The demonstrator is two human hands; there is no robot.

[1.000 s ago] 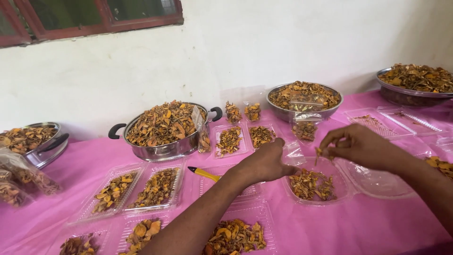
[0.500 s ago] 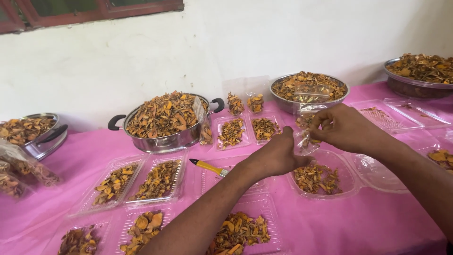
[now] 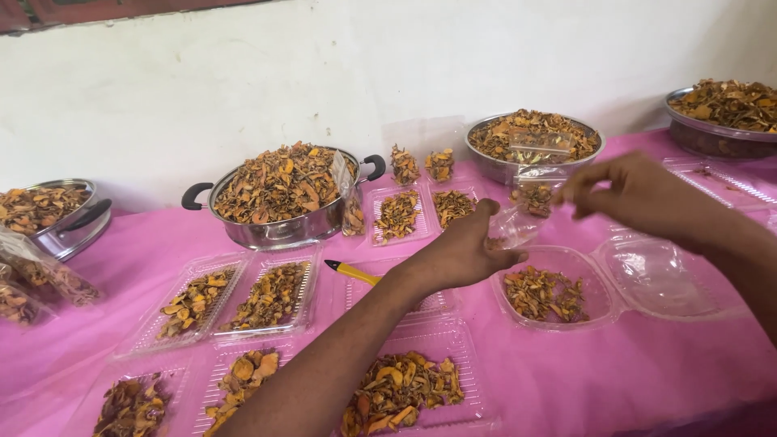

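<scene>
Both hands pinch a small clear plastic bag (image 3: 518,212) of dried orange chips: left hand (image 3: 465,252) fingers at its lower edge, right hand (image 3: 639,197) at the mouth. It hangs above the open clamshell tray (image 3: 566,320) on the pink desk (image 3: 566,380). Film likely light, limp, slippery; best gripped at the rim.

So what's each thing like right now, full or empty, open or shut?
Small clear bag: held up by both hands, partly filled.
Left hand: pinching the bag.
Right hand: pinching the bag's top.
Round clear container: open, partly filled.
Its lid: flipped open, empty.
Handled pot: heaped full.
Yellow pen: lying flat.
</scene>
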